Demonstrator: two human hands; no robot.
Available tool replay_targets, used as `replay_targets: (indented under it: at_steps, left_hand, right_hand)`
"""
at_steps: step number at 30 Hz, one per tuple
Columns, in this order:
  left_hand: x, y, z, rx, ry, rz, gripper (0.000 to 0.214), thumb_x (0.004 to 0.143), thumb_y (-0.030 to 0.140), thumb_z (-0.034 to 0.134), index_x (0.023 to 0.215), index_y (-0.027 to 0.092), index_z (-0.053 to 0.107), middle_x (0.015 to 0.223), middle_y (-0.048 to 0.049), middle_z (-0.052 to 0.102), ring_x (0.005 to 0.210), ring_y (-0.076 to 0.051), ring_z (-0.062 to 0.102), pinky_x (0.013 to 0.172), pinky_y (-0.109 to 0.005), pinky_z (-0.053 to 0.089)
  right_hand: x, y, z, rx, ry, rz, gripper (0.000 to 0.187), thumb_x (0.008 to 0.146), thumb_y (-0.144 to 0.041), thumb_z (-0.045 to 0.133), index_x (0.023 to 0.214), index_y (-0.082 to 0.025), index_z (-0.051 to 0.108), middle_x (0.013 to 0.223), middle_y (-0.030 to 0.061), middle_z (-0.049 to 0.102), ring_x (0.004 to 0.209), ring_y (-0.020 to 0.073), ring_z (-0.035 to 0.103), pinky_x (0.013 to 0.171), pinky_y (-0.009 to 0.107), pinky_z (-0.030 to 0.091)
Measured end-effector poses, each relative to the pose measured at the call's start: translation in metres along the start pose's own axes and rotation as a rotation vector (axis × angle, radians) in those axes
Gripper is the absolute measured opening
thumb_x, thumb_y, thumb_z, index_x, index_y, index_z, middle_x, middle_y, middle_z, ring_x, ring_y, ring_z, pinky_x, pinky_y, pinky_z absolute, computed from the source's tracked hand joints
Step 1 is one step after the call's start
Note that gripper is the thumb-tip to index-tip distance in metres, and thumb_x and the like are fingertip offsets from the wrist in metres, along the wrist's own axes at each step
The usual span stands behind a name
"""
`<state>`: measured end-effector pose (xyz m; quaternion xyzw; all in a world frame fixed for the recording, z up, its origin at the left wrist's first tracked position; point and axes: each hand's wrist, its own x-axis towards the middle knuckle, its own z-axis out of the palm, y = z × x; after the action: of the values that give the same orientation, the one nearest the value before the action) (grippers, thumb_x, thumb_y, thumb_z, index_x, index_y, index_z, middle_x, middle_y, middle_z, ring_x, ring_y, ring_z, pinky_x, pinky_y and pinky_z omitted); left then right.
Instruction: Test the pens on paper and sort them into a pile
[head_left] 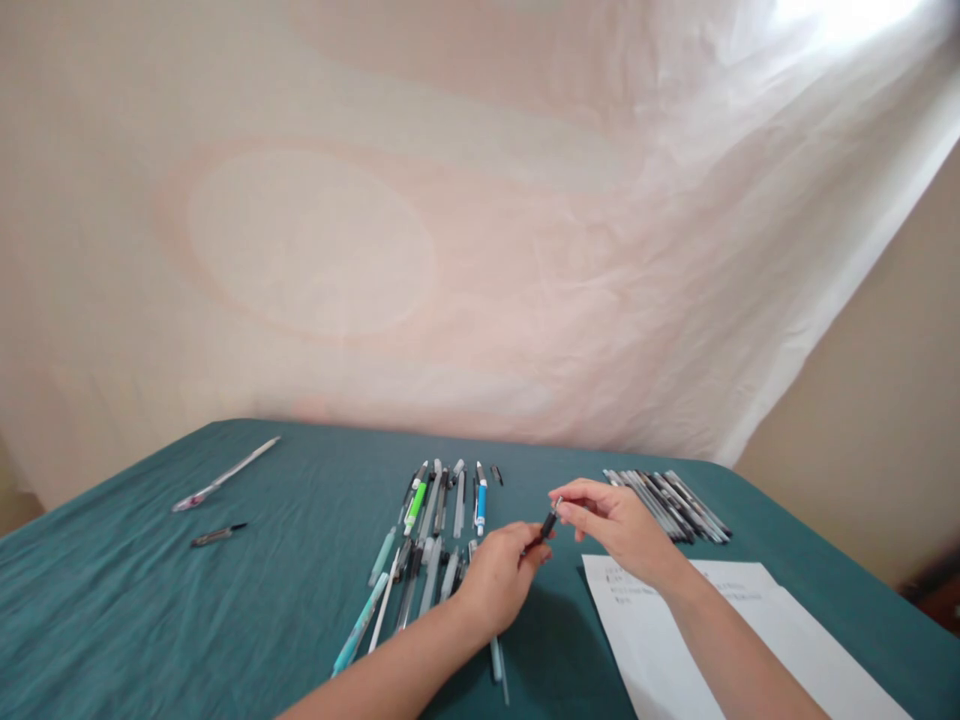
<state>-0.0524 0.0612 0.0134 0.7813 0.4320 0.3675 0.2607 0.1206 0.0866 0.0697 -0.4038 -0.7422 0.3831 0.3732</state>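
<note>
My left hand (504, 572) is closed around a dark pen (550, 523), tilted with its upper end toward the right. At that upper end my right hand (611, 522) pinches the pen's silvery tip between thumb and fingers. Whether the tip is a separate part cannot be made out. Just left of my left hand lie two rows of pens, among them a green and white pen (415, 508), a blue and white pen (481, 499) and a light blue pen (360, 625). My left forearm covers part of the nearer row.
A bundle of pens (675, 505) lies at the back right. White paper sheets (645, 640) with handwriting sit under my right forearm. On the left are a long clear pen (229, 474) and a short dark pen part (217, 535). A small black piece (497, 475) lies at the back.
</note>
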Motion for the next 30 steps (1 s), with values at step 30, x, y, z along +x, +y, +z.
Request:
replay_targets:
  at_steps: [30]
  left_hand:
    - [0.0013,0.0019,-0.001,-0.011,-0.022,0.004,0.018,0.083,0.021,0.04,0.08,0.017,0.057,0.079,-0.0023,0.061,0.074,-0.015,0.054,0.067,-0.022,0.038]
  right_hand:
    - [0.0004,0.0088,0.0085,0.157,-0.003,0.051,0.025,0.073,-0.039,0.06,0.082,-0.016,0.062,0.074,0.0028,0.061,0.064,0.0135,0.057,0.048,0.021,0.044]
